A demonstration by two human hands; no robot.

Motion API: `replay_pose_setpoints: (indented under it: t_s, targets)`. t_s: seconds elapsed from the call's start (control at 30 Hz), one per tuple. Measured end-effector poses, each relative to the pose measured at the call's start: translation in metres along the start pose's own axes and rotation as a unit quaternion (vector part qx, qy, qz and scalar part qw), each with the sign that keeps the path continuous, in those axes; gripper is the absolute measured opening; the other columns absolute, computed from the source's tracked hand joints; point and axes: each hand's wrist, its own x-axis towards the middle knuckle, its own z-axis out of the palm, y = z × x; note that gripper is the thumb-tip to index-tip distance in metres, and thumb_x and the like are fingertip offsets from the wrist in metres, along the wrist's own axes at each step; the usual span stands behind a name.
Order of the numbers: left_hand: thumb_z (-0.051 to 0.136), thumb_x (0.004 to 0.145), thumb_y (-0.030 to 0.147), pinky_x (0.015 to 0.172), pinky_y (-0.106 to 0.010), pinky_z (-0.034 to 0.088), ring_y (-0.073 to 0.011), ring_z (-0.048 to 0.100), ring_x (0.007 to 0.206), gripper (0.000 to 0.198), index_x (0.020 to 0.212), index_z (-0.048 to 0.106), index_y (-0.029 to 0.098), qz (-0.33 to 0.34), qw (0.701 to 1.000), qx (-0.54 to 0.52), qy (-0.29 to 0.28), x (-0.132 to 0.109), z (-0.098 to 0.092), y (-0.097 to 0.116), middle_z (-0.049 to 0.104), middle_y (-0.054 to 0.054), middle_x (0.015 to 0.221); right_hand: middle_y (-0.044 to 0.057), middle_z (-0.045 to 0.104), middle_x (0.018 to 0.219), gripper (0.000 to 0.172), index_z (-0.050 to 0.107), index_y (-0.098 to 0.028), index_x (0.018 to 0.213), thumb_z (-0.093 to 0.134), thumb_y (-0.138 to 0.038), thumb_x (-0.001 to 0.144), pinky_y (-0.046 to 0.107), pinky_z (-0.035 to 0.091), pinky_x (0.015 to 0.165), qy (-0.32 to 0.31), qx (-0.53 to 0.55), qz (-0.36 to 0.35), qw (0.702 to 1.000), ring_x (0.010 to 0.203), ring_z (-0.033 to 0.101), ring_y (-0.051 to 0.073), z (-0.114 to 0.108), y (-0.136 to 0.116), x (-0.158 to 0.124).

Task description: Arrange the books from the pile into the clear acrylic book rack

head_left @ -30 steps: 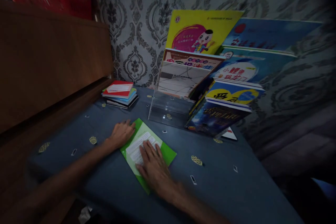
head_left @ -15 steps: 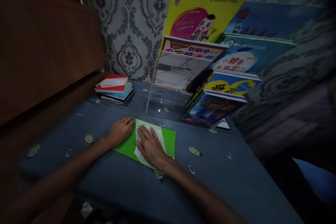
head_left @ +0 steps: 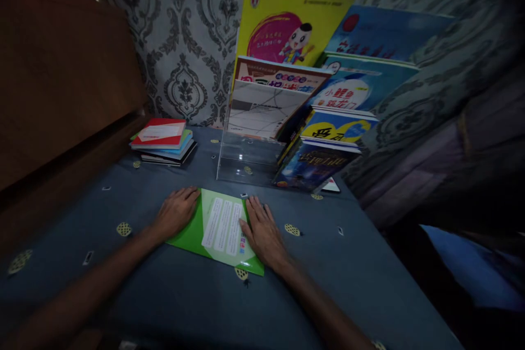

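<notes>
1. Presumably for steadiness, left hand (head_left: 178, 212) and right hand (head_left: 264, 232) rest unclenched at nine and three o'clock on the green book (head_left: 221, 229).
2. It lies flat, seven o'clock from the clear rack (head_left: 233, 167).

The right hand (head_left: 264, 235) has moved from the middle of the green booklet (head_left: 217, 228) to its right edge, uncovering white text panels (head_left: 223, 225); the booklet has turned more crosswise at lower centre
</notes>
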Motion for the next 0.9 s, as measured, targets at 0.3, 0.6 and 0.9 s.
replay_pose_setpoints:
  t_s: [0.3, 0.6, 0.9]
  targets:
    - [0.041, 0.097, 0.02, 0.107, -0.044, 0.045, -0.0271, 0.056, 0.129, 0.041, 0.135, 0.058, 0.022, -0.039, 0.999, 0.019, -0.027, -0.001, 0.002, 0.007, 0.056, -0.01, 0.144, 0.018, 0.032, 0.159, 0.065, 0.037, -0.011, 0.152, 0.028, -0.051, 0.102, 0.054, 0.019, 0.12, -0.024, -0.021, -0.003, 1.0, 0.15, 0.025, 0.029, -0.012, -0.005, -0.029]
    - [0.032, 0.103, 0.042, 0.12, -0.048, 0.022, -0.0247, 0.025, 0.15, 0.056, 0.151, 0.036, 0.013, -0.001, 0.995, 0.03, -0.095, -0.033, 0.003, 0.075, 0.032, -0.016, 0.16, 0.024, 0.031, 0.158, 0.061, 0.037, -0.002, 0.149, 0.036, -0.038, 0.101, 0.055, 0.017, 0.12, -0.046, -0.001, 0.022, 0.999, 0.15, 0.023, 0.031, -0.026, -0.021, -0.03]
    - [0.042, 0.094, 0.065, 0.123, -0.05, 0.016, -0.0277, 0.019, 0.152, 0.08, 0.156, 0.025, 0.017, 0.063, 0.991, -0.038, -0.113, -0.062, -0.004, 0.117, 0.022, -0.016, 0.162, 0.02, 0.049, 0.149, 0.047, 0.057, -0.013, 0.134, 0.042, -0.038, 0.097, 0.053, 0.034, 0.113, 0.018, -0.035, -0.025, 0.999, 0.142, 0.041, 0.032, -0.02, -0.002, -0.025]
